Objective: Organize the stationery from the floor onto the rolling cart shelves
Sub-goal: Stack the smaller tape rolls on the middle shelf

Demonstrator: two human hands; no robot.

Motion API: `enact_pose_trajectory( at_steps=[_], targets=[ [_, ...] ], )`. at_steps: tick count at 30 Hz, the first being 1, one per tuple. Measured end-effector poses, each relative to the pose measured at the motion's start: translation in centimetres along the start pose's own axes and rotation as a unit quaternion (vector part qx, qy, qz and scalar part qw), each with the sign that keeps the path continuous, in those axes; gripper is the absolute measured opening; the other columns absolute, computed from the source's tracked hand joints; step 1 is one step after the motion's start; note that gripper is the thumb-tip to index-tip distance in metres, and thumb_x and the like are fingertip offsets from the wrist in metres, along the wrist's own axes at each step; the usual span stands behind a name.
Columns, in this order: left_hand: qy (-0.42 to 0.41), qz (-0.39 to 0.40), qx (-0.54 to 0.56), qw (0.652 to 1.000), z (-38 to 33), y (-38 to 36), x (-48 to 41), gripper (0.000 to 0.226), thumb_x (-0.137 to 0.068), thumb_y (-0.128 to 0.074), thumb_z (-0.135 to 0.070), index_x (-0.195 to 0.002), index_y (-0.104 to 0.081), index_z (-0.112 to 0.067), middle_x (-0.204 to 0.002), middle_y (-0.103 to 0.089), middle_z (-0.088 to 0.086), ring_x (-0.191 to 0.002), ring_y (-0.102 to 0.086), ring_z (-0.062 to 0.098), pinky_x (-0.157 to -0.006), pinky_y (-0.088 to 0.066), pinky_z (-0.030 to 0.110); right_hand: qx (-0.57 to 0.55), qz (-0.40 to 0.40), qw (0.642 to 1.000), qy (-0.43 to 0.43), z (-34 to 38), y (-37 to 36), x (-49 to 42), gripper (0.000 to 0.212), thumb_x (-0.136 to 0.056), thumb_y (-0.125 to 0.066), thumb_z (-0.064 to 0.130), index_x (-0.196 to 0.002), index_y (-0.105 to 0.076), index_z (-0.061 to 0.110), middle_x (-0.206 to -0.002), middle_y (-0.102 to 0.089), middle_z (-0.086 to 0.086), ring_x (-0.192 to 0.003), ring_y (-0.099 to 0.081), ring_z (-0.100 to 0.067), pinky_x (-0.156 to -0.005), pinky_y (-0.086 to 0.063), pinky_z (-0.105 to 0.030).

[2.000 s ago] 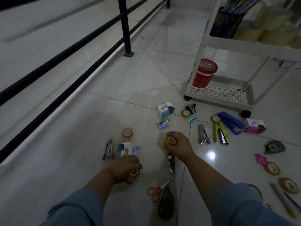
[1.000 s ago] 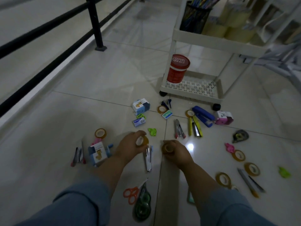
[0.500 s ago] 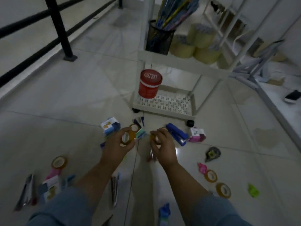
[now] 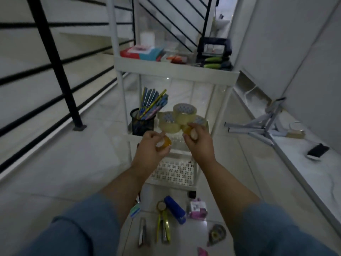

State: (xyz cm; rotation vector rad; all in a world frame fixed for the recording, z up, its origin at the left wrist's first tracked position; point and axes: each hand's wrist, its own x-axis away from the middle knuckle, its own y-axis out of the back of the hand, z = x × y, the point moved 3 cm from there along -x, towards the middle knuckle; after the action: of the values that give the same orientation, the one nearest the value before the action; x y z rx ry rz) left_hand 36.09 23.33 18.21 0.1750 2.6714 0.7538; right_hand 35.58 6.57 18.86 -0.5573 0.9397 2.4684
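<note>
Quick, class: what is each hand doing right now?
Left hand: closed on a small tape roll.
Right hand: closed on another small tape roll.

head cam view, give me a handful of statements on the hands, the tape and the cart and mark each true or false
1. Each hand holds a small roll of tape: the left hand has one small tape roll, the right hand another. True.
2. The mesh pen cup on the middle shelf is empty. False: it is full of pens and pencils.
3. Three large clear tape rolls sit beside the pen cup. True.
4. The blue stapler is already on the cart. False: it lies on the floor in front of the cart.
5. The top shelf is bare. False: boxes and other items sit on it.
</note>
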Motion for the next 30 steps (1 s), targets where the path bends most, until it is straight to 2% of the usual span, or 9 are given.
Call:
enact_pose_trajectory(
  at_steps=[5, 10, 13, 16, 18, 20, 23, 26, 30],
  targets=[
    [-0.008, -0.002, -0.039, 0.999, 0.1, -1.6, -3.3, 0.039, -0.084, -0.067, -0.02, -0.12, -0.06, -0.007, -0.115, -0.053, 0.011, -0.107, -0.052, 0.023, -0.078, -0.031, 0.011, 0.099, 0.107, 0.986, -0.084, -1.4, -1.6, -3.4, 0.042, -0.089, -0.06, 0.018, -0.126, -0.044, 0.008, -0.121, -0.055, -0.014, -0.105, -0.055, -0.027, -0.059, -0.023, -0.019],
    [-0.006, -0.012, -0.006, 1.0, 0.8, -2.3, -4.3, 0.039, -0.082, -0.069, -0.016, -0.118, -0.055, -0.007, -0.105, -0.054, -0.001, -0.097, -0.052, 0.012, -0.081, -0.038, 0.018, 0.227, 0.15, 0.955, -0.122, -3.5, -3.7, -4.9, 0.026, -0.09, -0.051, 0.011, -0.115, -0.049, 0.005, -0.118, -0.055, -0.015, -0.108, -0.053, -0.028, -0.072, -0.034, -0.024],
    [-0.014, -0.003, -0.023, 1.0, 0.9, -2.4, -5.3, 0.033, -0.083, -0.069, -0.015, -0.112, -0.056, -0.008, -0.106, -0.058, 0.004, -0.097, -0.054, 0.016, -0.079, -0.042, 0.021, 0.171, 0.122, 0.962, -0.174, -5.0, -4.4, -5.1, 0.015, -0.093, -0.048, 0.011, -0.107, -0.055, 0.009, -0.099, -0.05, -0.008, -0.094, -0.048, -0.02, -0.073, -0.032, -0.022],
    [-0.006, 0.001, -0.05, 0.999, 1.4, -2.5, -6.5, 0.033, -0.081, -0.07, -0.016, -0.111, -0.057, -0.007, -0.111, -0.06, 0.01, -0.102, -0.057, 0.023, -0.085, -0.047, 0.031, 0.13, 0.132, 0.963, -0.198, -6.1, -5.1, -4.9, 0.019, -0.089, -0.054, 0.012, -0.107, -0.06, 0.006, -0.102, -0.06, -0.01, -0.095, -0.056, -0.022, -0.076, -0.04, -0.024],
    [0.003, 0.001, -0.057, 0.998, 1.6, -2.9, -7.3, 0.033, -0.08, -0.072, -0.016, -0.108, -0.058, -0.006, -0.11, -0.062, 0.012, -0.101, -0.058, 0.024, -0.084, -0.047, 0.032, 0.131, 0.09, 0.974, -0.161, -5.8, -4.8, -4.0, 0.021, -0.091, -0.051, 0.015, -0.105, -0.061, 0.003, -0.107, -0.061, -0.018, -0.101, -0.058, -0.032, -0.082, -0.045, -0.031],
    [0.012, 0.011, -0.055, 0.998, 1.6, -3.6, -8.0, 0.032, -0.078, -0.074, -0.016, -0.105, -0.059, -0.006, -0.108, -0.063, 0.013, -0.099, -0.059, 0.024, -0.081, -0.047, 0.029, 0.109, -0.01, 0.991, -0.082, -4.6, -3.9, -2.2, 0.019, -0.091, -0.048, 0.009, -0.103, -0.061, 0.0, -0.108, -0.058, -0.018, -0.098, -0.056, -0.032, -0.079, -0.046, -0.031],
    [0.033, 0.038, -0.048, 0.998, 1.3, -5.2, -8.9, 0.029, -0.078, -0.074, -0.014, -0.103, -0.06, -0.006, -0.107, -0.064, 0.012, -0.098, -0.06, 0.024, -0.076, -0.045, 0.026, 0.018, -0.176, 0.984, 0.006, -2.9, -1.8, 1.7, 0.02, -0.085, -0.048, -0.003, -0.098, -0.061, 0.002, -0.102, -0.056, -0.009, -0.092, -0.05, -0.017, -0.077, -0.038, -0.013],
    [0.042, 0.057, -0.044, 0.997, 1.3, -7.1, -9.5, 0.03, -0.077, -0.074, -0.014, -0.101, -0.059, -0.005, -0.106, -0.064, 0.014, -0.098, -0.06, 0.028, -0.075, -0.044, 0.029, -0.021, -0.301, 0.953, -0.038, -4.2, -1.3, 3.6, 0.03, -0.082, -0.046, -0.004, -0.109, -0.056, 0.005, -0.108, -0.052, -0.006, -0.101, -0.044, -0.013, -0.093, -0.027, -0.009],
    [0.051, 0.082, -0.069, 0.993, 1.7, -8.9, -10.4, 0.03, -0.074, -0.076, -0.01, -0.096, -0.057, -0.002, -0.106, -0.063, 0.019, -0.099, -0.059, 0.03, -0.075, -0.044, 0.032, -0.102, -0.26, 0.951, -0.13, -6.1, -2.3, 4.3, 0.042, -0.093, -0.039, 0.015, -0.135, -0.042, 0.013, -0.131, -0.047, 0.0, -0.121, -0.037, -0.007, -0.105, -0.02, -0.01]
  ],
)
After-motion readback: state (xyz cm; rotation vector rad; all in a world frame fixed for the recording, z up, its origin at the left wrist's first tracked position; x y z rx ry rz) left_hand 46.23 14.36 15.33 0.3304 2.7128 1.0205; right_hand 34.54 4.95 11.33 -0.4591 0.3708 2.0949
